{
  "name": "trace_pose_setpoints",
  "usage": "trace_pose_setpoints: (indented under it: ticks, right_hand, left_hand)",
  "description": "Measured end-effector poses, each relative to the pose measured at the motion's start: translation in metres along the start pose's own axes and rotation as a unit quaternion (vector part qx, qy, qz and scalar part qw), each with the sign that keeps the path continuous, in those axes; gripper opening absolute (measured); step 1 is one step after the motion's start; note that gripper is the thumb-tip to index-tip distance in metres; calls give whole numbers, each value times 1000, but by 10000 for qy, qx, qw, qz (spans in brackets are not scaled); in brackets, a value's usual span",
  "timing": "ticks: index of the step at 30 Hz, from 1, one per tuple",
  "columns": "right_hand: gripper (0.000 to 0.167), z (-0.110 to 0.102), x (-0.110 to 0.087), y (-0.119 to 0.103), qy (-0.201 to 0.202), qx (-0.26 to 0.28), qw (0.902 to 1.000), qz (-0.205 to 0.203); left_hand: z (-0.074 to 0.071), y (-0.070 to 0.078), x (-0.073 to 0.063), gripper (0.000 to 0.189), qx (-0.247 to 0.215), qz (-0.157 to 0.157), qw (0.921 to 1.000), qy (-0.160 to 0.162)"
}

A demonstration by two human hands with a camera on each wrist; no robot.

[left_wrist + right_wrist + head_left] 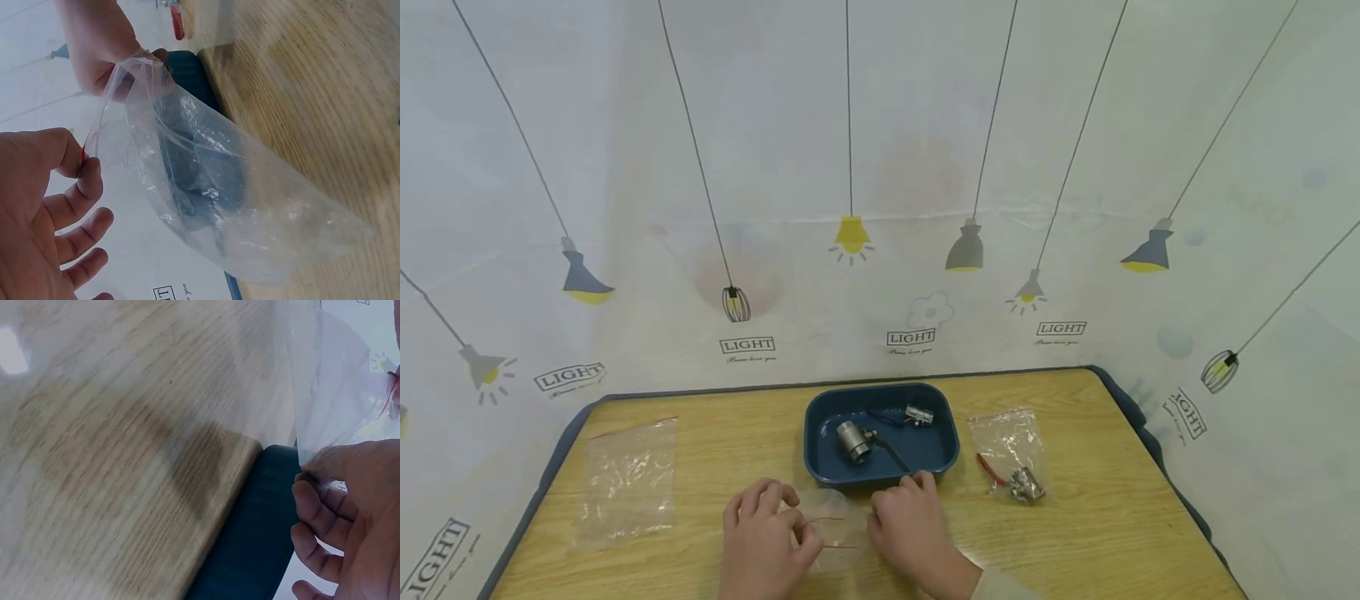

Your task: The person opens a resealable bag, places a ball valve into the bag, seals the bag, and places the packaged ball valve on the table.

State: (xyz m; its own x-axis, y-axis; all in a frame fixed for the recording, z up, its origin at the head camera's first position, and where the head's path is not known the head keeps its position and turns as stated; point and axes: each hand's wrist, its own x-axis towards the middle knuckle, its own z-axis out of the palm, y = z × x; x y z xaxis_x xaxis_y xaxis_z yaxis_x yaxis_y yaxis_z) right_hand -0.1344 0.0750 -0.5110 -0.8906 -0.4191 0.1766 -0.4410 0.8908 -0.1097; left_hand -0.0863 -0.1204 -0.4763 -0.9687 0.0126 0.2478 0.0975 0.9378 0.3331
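Note:
A clear zip bag with red seal lines (pixel 829 533) is held up between both hands, its mouth spread apart in the left wrist view. My left hand (pixel 766 533) pinches one side of the mouth between thumb and index finger, the other fingers loosely bent. On the opposite side, my right hand (pixel 913 521) pinches the bag's edge with thumb and forefinger. I see no object inside the bag. Just beyond the hands is a dark blue tray (pixel 820 475). It contains a large metal ball valve (pixel 853 442) with a dark lever, and a smaller valve (pixel 918 415) with a blue handle.
Another clear bag (pixel 628 479) lies flat on the wooden table (pixel 1097 517) at the left. Right of the tray lies a bag (pixel 1003 429) with a red-handled metal valve (pixel 1025 485). A white curtain (pixel 880 125) printed with lamps hangs behind the table.

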Motion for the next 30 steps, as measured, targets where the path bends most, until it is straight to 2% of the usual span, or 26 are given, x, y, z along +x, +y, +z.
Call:
trace_pose_setpoints:
  ticks: [8,15,23,30]
  right_hand:
    - [23,-1,-2,-3,131,246,9996,-2]
    - [24,-4,-5,-3,225,244,9994,-98]
    - [25,-4,-8,-5,462,133,9987,-195]
    - [21,-5,-10,-3,392,77,9989,-231]
  left_hand:
    - [3,1,2,30,7,-157,9997,-196]
    - [5,1,4,30,22,-229,9989,-413]
    - [7,2,4,32,73,-183,9990,-402]
    - [8,1,7,33,45,-182,9986,-500]
